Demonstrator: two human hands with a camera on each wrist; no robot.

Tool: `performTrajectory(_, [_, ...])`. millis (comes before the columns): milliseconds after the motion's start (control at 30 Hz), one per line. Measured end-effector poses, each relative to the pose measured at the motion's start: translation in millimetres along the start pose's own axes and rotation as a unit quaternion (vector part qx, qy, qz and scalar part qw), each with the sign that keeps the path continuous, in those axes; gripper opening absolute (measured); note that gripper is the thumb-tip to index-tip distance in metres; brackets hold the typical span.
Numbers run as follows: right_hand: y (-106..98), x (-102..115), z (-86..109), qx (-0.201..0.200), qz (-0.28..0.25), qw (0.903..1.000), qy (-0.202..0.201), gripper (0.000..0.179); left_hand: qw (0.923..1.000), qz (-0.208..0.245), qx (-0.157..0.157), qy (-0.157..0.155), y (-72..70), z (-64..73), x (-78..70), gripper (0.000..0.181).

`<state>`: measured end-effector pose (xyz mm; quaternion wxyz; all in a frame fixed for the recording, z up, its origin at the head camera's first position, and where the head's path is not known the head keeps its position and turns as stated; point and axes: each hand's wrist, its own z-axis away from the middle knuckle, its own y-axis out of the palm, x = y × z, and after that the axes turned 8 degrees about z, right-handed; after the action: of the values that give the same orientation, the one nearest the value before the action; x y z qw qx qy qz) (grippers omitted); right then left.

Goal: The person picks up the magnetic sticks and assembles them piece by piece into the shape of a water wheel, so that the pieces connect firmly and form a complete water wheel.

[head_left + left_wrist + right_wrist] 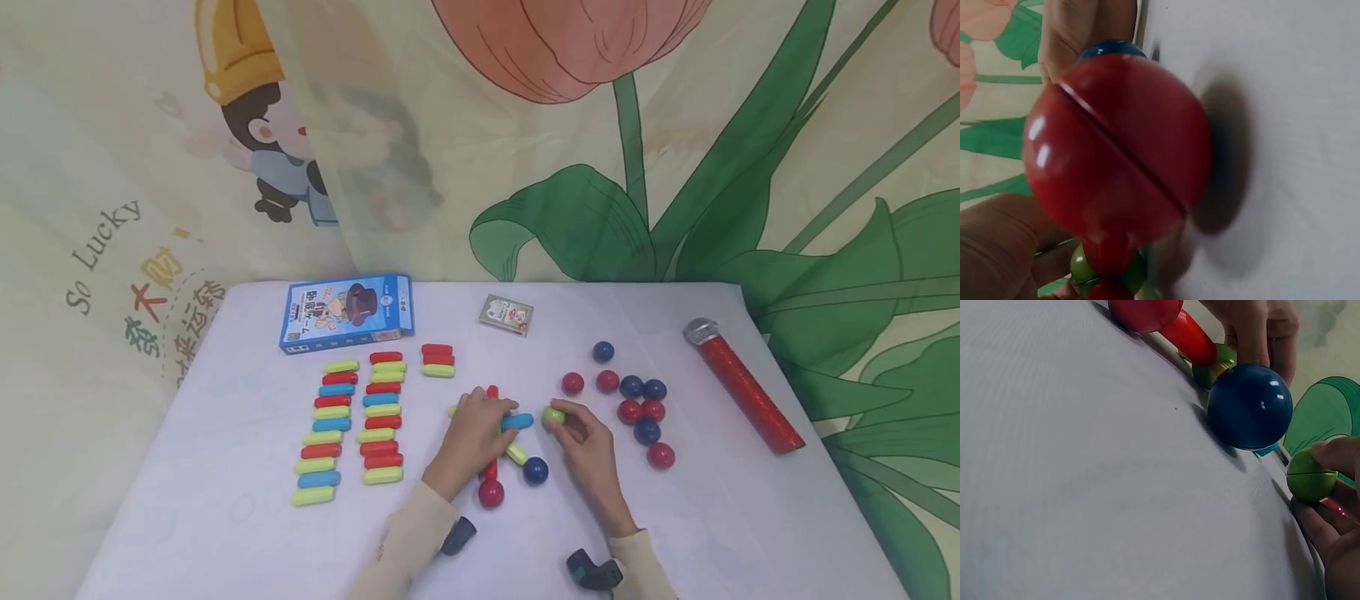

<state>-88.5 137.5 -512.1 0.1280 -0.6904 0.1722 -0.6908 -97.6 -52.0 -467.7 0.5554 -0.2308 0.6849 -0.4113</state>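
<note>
In the head view my left hand (476, 429) holds a ball-and-stick build at its hub. A green ball (1084, 269) forms that hub, with red, yellow and blue sticks reaching outward. One red stick ends in a red ball (491, 493); a yellow stick (516, 452) leads toward a dark blue ball (536, 471). The blue stick (517, 422) points right, its tip bare. Between thumb and fingers, my right hand (588, 446) pinches another green ball (1310, 476), a small gap from that tip. The hub is mostly hidden under my left hand from above.
Two columns of coloured sticks (382, 410) and a short stack (438, 360) lie left. Loose red and blue balls (632, 412) cluster right, beside a red microphone-like tube (750, 392). A blue box (347, 312) and a small card pack (507, 315) are at the back.
</note>
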Motion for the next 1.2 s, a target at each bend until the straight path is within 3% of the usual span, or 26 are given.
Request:
performTrajectory(133, [0, 7, 2.0, -0.004, -0.008, 0.9999, -0.007, 0.033, 0.9993, 0.031, 0.001, -0.020, 2.7, -1.8, 2.9, 0.035])
performTrajectory(467, [7, 4, 1.3, 0.004, -0.047, 0.9979, -0.044, 0.033, 0.9968, 0.071, -0.029, 0.020, 6.3, 3.6, 7.5, 0.033])
performTrajectory(533, [6, 4, 1.5, -0.018, -0.049, 0.9975, -0.049, 0.033, 0.9966, 0.074, -0.031, 0.019, 6.6, 4.4, 7.2, 0.033])
performTrajectory(633, [2, 6, 0.5, -0.080, -0.038, 0.9938, -0.066, 0.034, 0.9962, 0.080, -0.032, 0.013, 6.8, 5.1, 7.0, 0.032])
performTrajectory(733, [-1, 9, -5.7, -0.145, -0.004, 0.9853, -0.091, 0.039, 0.9961, 0.082, -0.032, 0.006, 6.3, 6.6, 6.9, 0.031])
performTrajectory(833, [0, 10, -16.2, -0.166, 0.053, 0.9794, -0.101, 0.045, 0.9962, 0.083, -0.029, 0.002, 5.9, 8.2, 8.0, 0.030])
performTrajectory(967, [6, 7, -29.3, -0.141, 0.100, 0.9833, -0.055, 0.049, 0.9953, 0.095, -0.020, -0.003, 6.0, 10.6, 10.4, 0.030])
performTrajectory(1100, [10, 3, -35.7, -0.125, 0.098, 0.9873, -0.008, 0.043, 0.9918, 0.126, -0.018, -0.013, 5.1, 14.1, 13.9, 0.033])
performTrajectory(1200, [9, 2, -35.4, -0.124, 0.081, 0.9890, 0.002, 0.039, 0.9865, 0.156, -0.038, -0.033, 1.5, 18.3, 14.2, 0.036])
